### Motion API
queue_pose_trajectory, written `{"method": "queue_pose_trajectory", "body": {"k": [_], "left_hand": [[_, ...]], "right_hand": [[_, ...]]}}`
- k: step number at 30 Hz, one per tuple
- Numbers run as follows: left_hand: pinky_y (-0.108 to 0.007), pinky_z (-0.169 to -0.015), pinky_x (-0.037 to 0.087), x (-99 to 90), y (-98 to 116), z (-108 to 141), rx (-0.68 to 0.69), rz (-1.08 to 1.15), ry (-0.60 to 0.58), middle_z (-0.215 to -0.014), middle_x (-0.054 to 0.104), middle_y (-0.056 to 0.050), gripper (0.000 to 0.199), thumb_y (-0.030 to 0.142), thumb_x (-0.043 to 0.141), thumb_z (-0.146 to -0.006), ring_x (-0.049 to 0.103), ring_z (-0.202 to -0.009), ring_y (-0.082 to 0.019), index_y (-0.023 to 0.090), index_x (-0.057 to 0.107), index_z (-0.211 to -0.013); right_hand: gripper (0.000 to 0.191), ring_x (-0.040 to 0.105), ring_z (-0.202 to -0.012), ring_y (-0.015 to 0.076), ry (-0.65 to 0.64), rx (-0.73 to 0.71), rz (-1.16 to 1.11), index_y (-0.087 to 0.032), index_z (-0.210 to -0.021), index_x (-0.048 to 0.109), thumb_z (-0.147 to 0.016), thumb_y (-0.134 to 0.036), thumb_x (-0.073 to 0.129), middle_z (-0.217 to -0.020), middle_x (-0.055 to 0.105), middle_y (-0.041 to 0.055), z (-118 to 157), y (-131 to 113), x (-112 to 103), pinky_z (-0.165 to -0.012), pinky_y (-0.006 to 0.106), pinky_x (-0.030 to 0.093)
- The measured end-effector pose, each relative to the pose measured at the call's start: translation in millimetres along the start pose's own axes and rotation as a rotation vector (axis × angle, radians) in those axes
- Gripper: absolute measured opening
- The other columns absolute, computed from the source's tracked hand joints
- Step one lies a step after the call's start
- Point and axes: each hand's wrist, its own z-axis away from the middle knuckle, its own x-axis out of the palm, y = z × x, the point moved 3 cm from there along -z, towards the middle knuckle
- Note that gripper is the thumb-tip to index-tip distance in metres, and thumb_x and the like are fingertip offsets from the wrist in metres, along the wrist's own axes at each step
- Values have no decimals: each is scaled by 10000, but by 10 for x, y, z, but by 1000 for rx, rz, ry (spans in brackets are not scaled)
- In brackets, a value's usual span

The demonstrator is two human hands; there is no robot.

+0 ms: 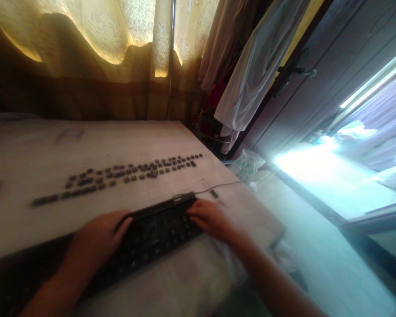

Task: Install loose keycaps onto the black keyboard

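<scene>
A black keyboard (145, 242) lies slanted across the near part of the pale table, blurred by motion. My left hand (97, 240) rests over its middle-left part, thumb apart from the other fingers, which are partly hidden. At the keyboard's right end is my right hand (209, 218), its fingers drawn together at the edge; what they grip, if anything, is too small to make out. Beyond the keyboard, several loose black keycaps (128, 171) lie in rough rows. A cable (222, 185) runs from the keyboard's back edge to the right.
A small dark object (214, 193) lies right of the keyboard's back corner. Past the right edge of the table (257, 211) is a clear plastic bag (247, 163). Curtains (112, 66) hang behind the table, with clothes (251, 75) and a door (320, 66) at the right.
</scene>
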Motion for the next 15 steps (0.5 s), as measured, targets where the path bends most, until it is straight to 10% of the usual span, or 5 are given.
{"method": "queue_pose_trajectory", "body": {"k": [15], "left_hand": [[-398, -865, 531, -16, 19, 15, -2, 14, 7, -1116, 757, -92, 506, 468, 338, -899, 702, -991, -289, 214, 728, -1098]], "right_hand": [[257, 632, -890, 194, 23, 54, 70, -210, -1031, 749, -872, -164, 551, -1000, 697, 87, -16, -58, 102, -813, 306, 475]]}}
